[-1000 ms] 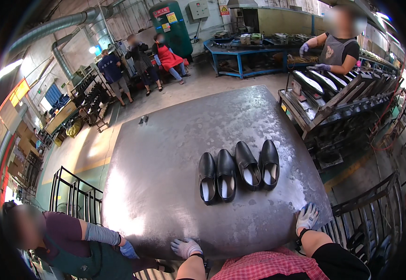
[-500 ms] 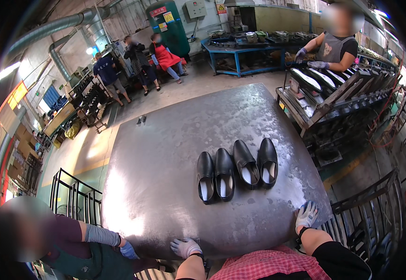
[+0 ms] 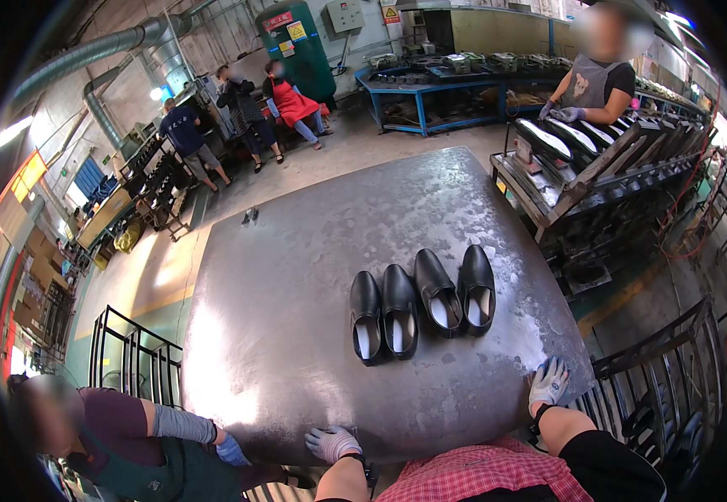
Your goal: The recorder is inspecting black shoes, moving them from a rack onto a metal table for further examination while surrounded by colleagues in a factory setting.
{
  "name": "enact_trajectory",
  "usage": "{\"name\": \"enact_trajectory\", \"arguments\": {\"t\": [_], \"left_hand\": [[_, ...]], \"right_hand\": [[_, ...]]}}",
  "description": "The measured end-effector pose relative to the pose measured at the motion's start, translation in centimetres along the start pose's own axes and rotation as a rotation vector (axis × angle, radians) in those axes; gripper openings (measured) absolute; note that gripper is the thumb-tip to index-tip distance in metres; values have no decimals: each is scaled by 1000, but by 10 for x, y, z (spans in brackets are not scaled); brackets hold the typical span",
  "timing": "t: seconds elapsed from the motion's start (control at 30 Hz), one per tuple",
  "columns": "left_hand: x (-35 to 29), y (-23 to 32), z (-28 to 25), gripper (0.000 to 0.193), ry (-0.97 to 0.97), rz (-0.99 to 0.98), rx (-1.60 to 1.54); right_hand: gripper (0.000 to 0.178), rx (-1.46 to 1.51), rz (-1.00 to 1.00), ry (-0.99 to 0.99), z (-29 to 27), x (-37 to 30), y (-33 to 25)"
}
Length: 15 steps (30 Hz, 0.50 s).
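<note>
My left hand (image 3: 332, 443), in a pale work glove, rests spread on the near edge of a dark metal tabletop (image 3: 288, 268). At the table's near right corner my right hand (image 3: 550, 381), gloved too, lies flat with fingers stretched out. Neither hand holds anything. Beyond them, right of the middle, several black slip-on shoes stand in a row, toes pointing away: a leftmost shoe (image 3: 366, 305), a second shoe (image 3: 397, 299), a third shoe (image 3: 436, 280) and a rightmost shoe (image 3: 477, 277). Light insoles show inside them. Both hands are apart from the shoes.
A co-worker (image 3: 129, 435) stands close at the near left, a gloved hand at the table edge. Another person works at a rack (image 3: 564, 192) of shoe parts, far right. Black metal racks (image 3: 664, 376) flank the table. Tiny dark objects (image 3: 250, 215) lie at its far left corner.
The far-right co-worker's hands have come closer together. The near-left co-worker's head has shifted slightly. My hands and the shoes stay in place; the view has moved a little.
</note>
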<state>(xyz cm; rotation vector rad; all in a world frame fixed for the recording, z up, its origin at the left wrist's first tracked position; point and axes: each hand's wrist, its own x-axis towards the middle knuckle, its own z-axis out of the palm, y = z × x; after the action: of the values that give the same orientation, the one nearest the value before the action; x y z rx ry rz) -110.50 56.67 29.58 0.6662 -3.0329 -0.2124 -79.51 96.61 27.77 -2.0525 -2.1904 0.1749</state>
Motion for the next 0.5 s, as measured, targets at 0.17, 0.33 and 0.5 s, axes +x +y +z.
{"name": "enact_trajectory", "arguments": {"t": [0.17, 0.33, 0.5], "left_hand": [[-1, 0, 0, 47, 19, 4, -5], [-2, 0, -3, 47, 11, 10, -8], [-3, 1, -4, 48, 26, 12, -24]], "right_hand": [[59, -18, -4, 3, 4, 2, 3], [59, -32, -9, 13, 5, 2, 3], [59, -13, -3, 21, 6, 2, 3]]}}
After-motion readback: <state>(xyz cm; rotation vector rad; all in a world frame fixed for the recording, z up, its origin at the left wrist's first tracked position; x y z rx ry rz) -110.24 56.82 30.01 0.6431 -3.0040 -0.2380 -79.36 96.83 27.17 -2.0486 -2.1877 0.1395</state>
